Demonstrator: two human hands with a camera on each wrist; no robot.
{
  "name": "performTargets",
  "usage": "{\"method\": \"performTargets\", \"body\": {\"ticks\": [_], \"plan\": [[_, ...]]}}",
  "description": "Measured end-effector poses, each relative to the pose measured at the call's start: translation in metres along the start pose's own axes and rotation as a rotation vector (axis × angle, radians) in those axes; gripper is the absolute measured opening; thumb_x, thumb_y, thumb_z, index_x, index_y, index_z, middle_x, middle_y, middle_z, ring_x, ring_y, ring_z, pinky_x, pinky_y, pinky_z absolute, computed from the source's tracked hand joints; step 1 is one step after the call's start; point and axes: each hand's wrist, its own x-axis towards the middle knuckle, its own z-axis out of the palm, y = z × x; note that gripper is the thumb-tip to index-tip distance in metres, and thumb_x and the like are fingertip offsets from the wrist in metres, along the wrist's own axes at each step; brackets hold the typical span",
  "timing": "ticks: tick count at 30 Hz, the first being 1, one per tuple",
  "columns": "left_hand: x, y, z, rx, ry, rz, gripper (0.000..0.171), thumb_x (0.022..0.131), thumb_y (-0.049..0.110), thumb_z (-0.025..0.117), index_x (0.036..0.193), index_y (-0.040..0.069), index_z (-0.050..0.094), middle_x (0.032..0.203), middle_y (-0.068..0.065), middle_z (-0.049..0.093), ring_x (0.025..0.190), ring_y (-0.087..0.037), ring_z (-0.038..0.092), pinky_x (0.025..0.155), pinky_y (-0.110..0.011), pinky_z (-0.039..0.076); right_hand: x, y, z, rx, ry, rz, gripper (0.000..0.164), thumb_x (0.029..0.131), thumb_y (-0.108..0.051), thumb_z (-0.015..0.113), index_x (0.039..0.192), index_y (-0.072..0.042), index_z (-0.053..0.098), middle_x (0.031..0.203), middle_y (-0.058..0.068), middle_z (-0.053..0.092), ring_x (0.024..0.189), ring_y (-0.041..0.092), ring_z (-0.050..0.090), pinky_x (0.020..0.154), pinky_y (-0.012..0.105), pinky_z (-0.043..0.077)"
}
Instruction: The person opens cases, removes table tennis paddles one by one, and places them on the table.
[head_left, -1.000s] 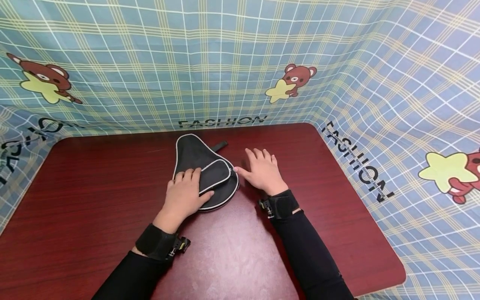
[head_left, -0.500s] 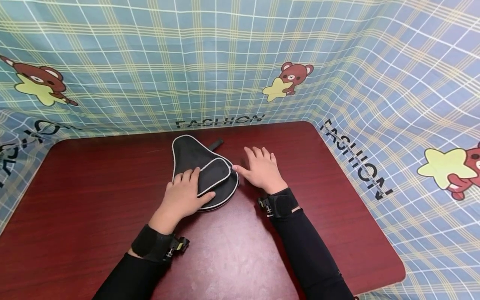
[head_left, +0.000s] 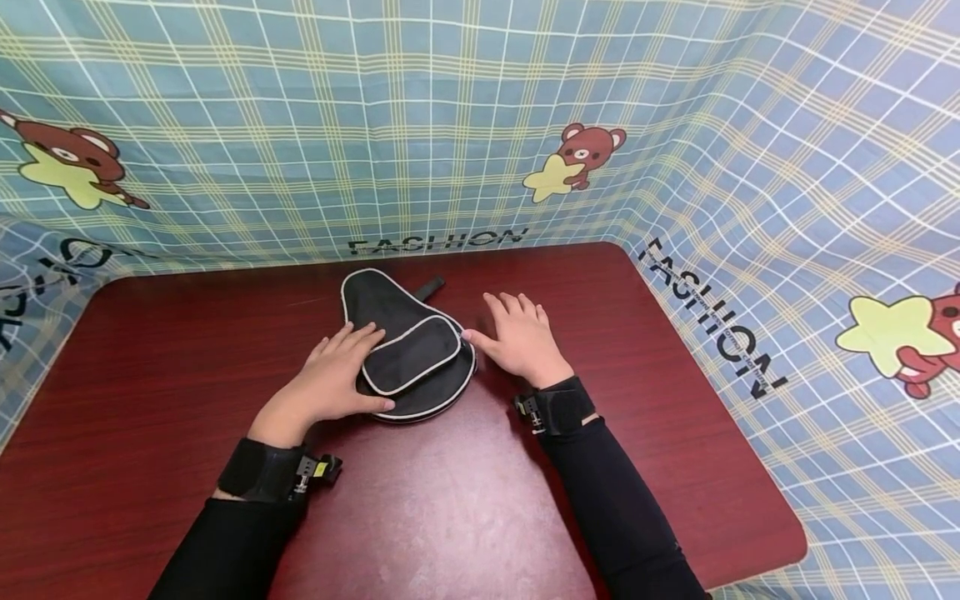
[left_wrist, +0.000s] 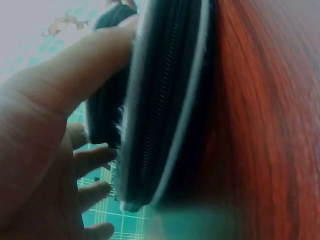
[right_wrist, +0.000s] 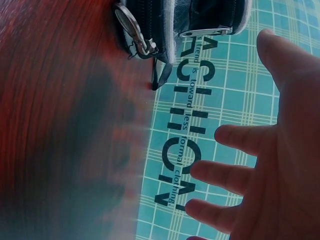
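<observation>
A black table tennis paddle case [head_left: 382, 300] with white piping lies flat on the table, its narrow end pointing to the back left. A raised pocket [head_left: 412, 354] sits on its wide part. My left hand [head_left: 326, 383] rests at the case's left side, fingers spread and thumb over the near edge; in the left wrist view the thumb [left_wrist: 75, 65] lies against the zipped side [left_wrist: 165, 90]. My right hand [head_left: 521, 342] hovers just right of the case, fingers spread, thumb tip close to its right edge. Metal zipper pulls [right_wrist: 131, 25] show in the right wrist view.
The dark red wooden table [head_left: 187, 333] has rounded corners. A blue plaid curtain [head_left: 450, 100] with printed bears and lettering hangs behind it and along both sides. A short black strap [head_left: 430, 289] sticks out behind the case.
My left hand has slid left off the pocket to the case's left edge, uncovering the pocket. The right hand stays nearly where it was. The head view has shifted slightly.
</observation>
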Motion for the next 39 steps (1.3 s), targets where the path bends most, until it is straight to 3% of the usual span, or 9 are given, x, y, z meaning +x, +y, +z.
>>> {"method": "performTargets", "body": {"ticks": [8,16,24,33,39], "plan": [[0.005,-0.003,0.002,-0.057,-0.046,0.02,0.103,0.075,0.052,0.084,0.155,0.009,0.035,0.165,-0.015,0.024,0.152,-0.043,0.012,0.113,-0.069,0.02,0.001,0.002,0.002,0.008,0.0,-0.012,0.084,0.094,-0.072,0.043,0.158,-0.02,0.031,0.157,0.012,0.038,0.147,0.039,0.028,0.116,0.065,0.021],[0.007,0.004,0.008,0.018,-0.032,-0.009,0.104,0.075,0.062,0.079,0.154,0.009,0.038,0.165,-0.015,0.024,0.151,-0.043,0.016,0.113,-0.069,0.024,0.001,0.002,0.003,0.004,-0.012,0.001,0.084,0.094,-0.073,0.043,0.158,-0.019,0.031,0.157,0.013,0.036,0.147,0.039,0.029,0.116,0.063,0.022],[0.006,0.019,0.017,0.058,0.0,-0.035,0.099,0.079,0.059,0.076,0.151,0.001,0.04,0.162,-0.021,0.026,0.147,-0.05,0.021,0.114,-0.065,0.027,0.002,0.003,0.005,0.0,-0.01,0.006,0.085,0.094,-0.074,0.042,0.158,-0.02,0.031,0.158,0.013,0.036,0.147,0.039,0.028,0.117,0.063,0.021],[0.007,0.033,0.026,0.138,0.027,-0.123,0.102,0.08,0.065,0.072,0.152,0.002,0.037,0.162,-0.019,0.027,0.147,-0.046,0.025,0.111,-0.064,0.033,0.002,0.001,0.004,-0.009,-0.013,0.009,0.085,0.094,-0.073,0.043,0.158,-0.02,0.032,0.158,0.013,0.036,0.147,0.039,0.028,0.117,0.062,0.02],[0.007,0.045,0.029,0.166,0.037,-0.186,0.104,0.081,0.069,0.068,0.154,0.004,0.035,0.163,-0.019,0.026,0.148,-0.045,0.025,0.113,-0.062,0.031,0.001,-0.002,0.0,-0.012,-0.002,-0.002,0.084,0.094,-0.073,0.043,0.158,-0.02,0.032,0.158,0.013,0.036,0.148,0.039,0.027,0.117,0.063,0.021]]}}
